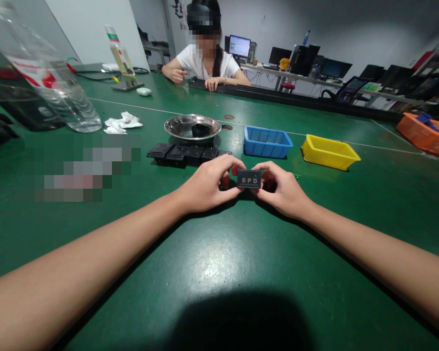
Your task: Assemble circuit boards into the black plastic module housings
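Note:
Between my two hands is a small black box-shaped module (249, 179) printed "SPD", its lettered face toward me. My left hand (219, 183) pinches its left end between thumb and fingers. At its right end, my right hand (280, 187) grips it the same way. Just beyond my left hand lies a row of black boxes (185, 154) on the green table (205, 243). Behind that row stands a shiny metal bowl (171, 129) with a black box (200, 130) in it. A thin green item shows partly behind my right hand.
A blue bin (268, 143) and a yellow bin (329, 152) stand beyond my hands, an orange basket (424, 136) far right. At left are a large water bottle (54, 78), crumpled tissue (122, 123) and a smaller bottle (120, 56). Another person (208, 58) sits across the table.

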The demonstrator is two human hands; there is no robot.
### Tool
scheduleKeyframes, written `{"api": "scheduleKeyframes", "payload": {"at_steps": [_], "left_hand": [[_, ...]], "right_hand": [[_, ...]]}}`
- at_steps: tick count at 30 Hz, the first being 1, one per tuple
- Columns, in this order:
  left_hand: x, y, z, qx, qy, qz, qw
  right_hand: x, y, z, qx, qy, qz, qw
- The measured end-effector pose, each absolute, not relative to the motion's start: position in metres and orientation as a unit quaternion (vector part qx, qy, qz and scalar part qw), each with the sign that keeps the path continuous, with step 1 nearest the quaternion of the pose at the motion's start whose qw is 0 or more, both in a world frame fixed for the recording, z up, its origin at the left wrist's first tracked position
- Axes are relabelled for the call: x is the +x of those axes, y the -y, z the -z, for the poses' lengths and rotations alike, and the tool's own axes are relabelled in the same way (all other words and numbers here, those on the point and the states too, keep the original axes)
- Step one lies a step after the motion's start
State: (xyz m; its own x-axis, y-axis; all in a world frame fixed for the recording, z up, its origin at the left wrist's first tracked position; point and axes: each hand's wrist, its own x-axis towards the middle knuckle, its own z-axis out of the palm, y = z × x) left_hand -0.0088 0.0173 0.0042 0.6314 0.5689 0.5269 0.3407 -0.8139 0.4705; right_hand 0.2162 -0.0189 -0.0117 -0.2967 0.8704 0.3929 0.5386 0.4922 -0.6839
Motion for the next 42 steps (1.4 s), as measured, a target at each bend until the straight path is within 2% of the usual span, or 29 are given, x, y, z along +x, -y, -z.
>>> {"api": "scheduleKeyframes", "payload": {"at_steps": [42], "left_hand": [[-0.0094, -0.0164, -0.0055, 0.887, -0.271, -0.331, 0.174]], "right_hand": [[0.2171, 0.0187, 0.0106, -0.451, 0.788, -0.202, 0.369]]}}
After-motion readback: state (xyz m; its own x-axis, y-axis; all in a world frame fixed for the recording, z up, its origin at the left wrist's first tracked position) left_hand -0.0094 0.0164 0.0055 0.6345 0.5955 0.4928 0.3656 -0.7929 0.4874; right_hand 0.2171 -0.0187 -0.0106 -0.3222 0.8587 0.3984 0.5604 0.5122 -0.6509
